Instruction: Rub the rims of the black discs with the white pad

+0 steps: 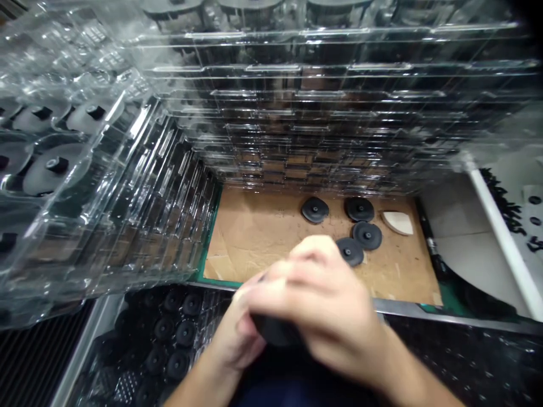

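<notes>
Two hands, the left hand (240, 328) and the right hand (328, 302), are clamped together around a dark piece (278, 330), held above the near edge of the cardboard (250, 237). Handling it well probably calls for light, even pressure from both sides, without twisting. It looks plain black with a curved lower edge (fingers and blur hide the rest), much like the four black discs (314, 210) lying beyond.

left hand (240, 328) bare | right hand (326, 305) bare, outline blurred | both forearms (403, 367) bare where visible | clothing (271, 394) dark navy, details blurred
</notes>
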`<state>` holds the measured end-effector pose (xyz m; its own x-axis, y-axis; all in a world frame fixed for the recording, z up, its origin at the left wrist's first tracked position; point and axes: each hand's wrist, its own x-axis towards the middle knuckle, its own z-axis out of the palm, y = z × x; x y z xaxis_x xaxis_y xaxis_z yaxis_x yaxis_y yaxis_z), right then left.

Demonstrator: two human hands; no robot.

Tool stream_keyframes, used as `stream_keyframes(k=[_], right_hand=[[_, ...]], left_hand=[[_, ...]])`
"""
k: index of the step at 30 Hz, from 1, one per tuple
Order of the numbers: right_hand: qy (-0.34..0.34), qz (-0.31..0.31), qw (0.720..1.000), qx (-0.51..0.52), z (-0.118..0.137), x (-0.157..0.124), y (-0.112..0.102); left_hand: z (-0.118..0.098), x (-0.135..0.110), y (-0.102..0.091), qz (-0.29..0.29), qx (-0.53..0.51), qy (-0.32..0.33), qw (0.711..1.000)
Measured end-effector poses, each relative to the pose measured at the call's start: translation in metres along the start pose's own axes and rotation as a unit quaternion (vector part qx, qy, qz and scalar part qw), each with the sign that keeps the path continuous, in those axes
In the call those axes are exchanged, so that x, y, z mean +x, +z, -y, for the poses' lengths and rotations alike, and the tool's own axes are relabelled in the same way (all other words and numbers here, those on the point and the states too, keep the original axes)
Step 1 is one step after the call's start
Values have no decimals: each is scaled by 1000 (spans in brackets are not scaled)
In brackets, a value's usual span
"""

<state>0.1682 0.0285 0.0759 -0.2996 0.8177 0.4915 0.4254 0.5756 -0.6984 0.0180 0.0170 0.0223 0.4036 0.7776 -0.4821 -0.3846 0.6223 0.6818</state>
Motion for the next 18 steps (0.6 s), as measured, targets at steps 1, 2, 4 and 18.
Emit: stream_keyframes(k=[1, 2, 4, 18], right_hand=[[55, -8, 998, 5, -7, -3, -1], [124, -26, 992, 1, -16, -8, -1], [254, -50, 966, -9, -33, -25, 4], [251, -123, 960, 2, -6, -29, 7]], left_hand=[[0, 0, 0, 11, -20, 9, 1000], [1, -1, -1, 27, -50, 17, 998], [2, -2, -4, 56, -111, 24, 992], [2, -2, -3, 16, -135, 9, 991]])
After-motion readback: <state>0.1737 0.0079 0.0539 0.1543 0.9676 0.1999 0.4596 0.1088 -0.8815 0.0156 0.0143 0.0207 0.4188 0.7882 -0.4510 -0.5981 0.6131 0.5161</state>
